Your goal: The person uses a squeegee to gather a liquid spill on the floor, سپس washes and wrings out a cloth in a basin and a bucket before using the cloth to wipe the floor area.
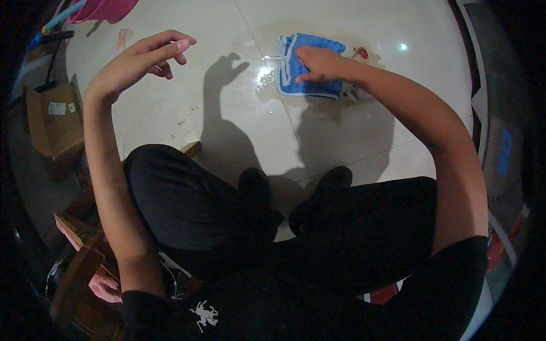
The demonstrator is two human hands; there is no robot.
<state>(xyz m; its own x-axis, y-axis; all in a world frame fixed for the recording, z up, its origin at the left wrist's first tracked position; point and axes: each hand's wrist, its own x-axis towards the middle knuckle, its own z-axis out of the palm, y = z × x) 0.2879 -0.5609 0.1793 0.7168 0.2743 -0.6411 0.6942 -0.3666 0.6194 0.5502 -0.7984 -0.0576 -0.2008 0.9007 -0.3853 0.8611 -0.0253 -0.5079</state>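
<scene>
My right hand [320,64] grips a folded blue cloth [313,88] with white edging, pressed on the pale tiled floor [273,145]. A white loop sticks out from the cloth's left side. Water spreads on the tiles around the cloth, with shiny drops to its left. Just beyond my right wrist a small red mark or piece [362,53] lies in the wet patch; what it is I cannot tell. Raised over the floor at the left, my left hand [149,55] is empty, its wrist bent and its fingers loosely apart.
A pink plastic basin [102,10] stands at the far left. Below it sits an open cardboard box [55,115]. Wooden furniture [79,273] with a pink cloth [105,284] is close by my left side. Dark smudges [183,123] mark the tiles before my left knee.
</scene>
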